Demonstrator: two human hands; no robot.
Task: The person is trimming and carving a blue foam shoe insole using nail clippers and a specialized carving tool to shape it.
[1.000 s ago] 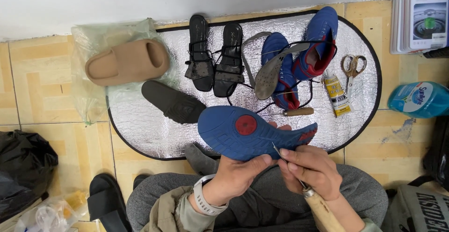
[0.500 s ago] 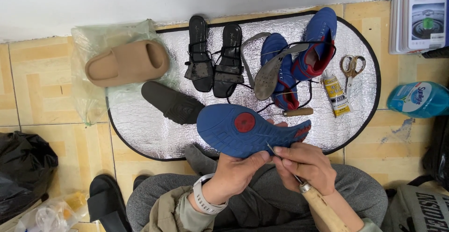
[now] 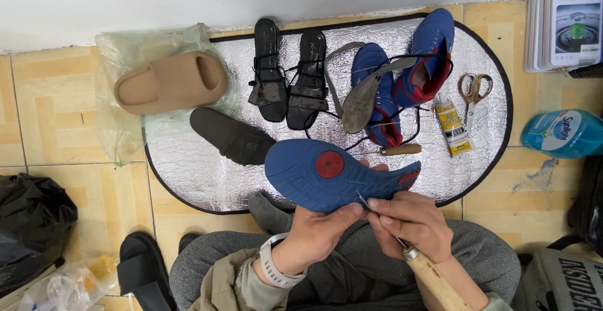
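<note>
As the left hand (image 3: 317, 232) gripped the near edge of a blue shoe sole (image 3: 336, 174) held tread-up over the lap, the right hand (image 3: 411, 223) pinched a wooden-handled awl (image 3: 419, 267) between thumb and fingers, its thin metal tip set against the sole's near rim beside the left thumb. The sole, marked by a red round patch in the tread, hung just above the near edge of a silver foil mat (image 3: 188, 173) spread on the tiled floor (image 3: 63, 135). The work in hand looked like stitching or piercing along the sole's rim; the next move would likely call for a steady push of the point through the rubber while the left fingers kept clear of its path and held the sole from twisting. On the far side of the mat lay a pair of black strappy sandals (image 3: 289, 75), a blue shoe upper (image 3: 427, 53) with a red lining, a second blue shoe (image 3: 380, 91) with a grey insole (image 3: 363, 101) across it, and loose black thread. A second wooden-handled tool (image 3: 399, 150) lay just beyond the sole, with a yellow glue tube (image 3: 452, 126) and scissors (image 3: 474, 91) to the right. A tan slide (image 3: 169, 82) rested on a clear plastic bag at far left, a dark flat sole (image 3: 232, 136) near it, and a blue bottle (image 3: 562, 132) lay on the tiles at right
</note>
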